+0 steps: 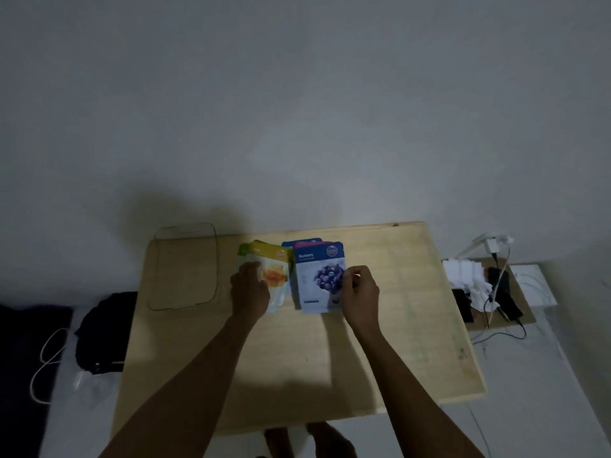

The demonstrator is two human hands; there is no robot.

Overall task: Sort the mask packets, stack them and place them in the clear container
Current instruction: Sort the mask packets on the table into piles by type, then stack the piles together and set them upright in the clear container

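Observation:
A blue blueberry mask packet (317, 276) tops a small pile at the table's middle, with a pink-edged and another blue packet showing behind it. My right hand (360, 292) pinches its right edge. Left of it lies a yellow honey packet (274, 269) over a green-cornered one, and my left hand (249, 289) rests on this pile with fingers gripping the yellow packet's left side. The clear container (185, 266) stands empty at the table's far left, apart from both hands.
The wooden table (380, 342) sits against a white wall. A low board at the right holds white tissue (469, 279), dark devices and cables. A black cloth bundle (105, 332) and a white cord lie on the floor to the left.

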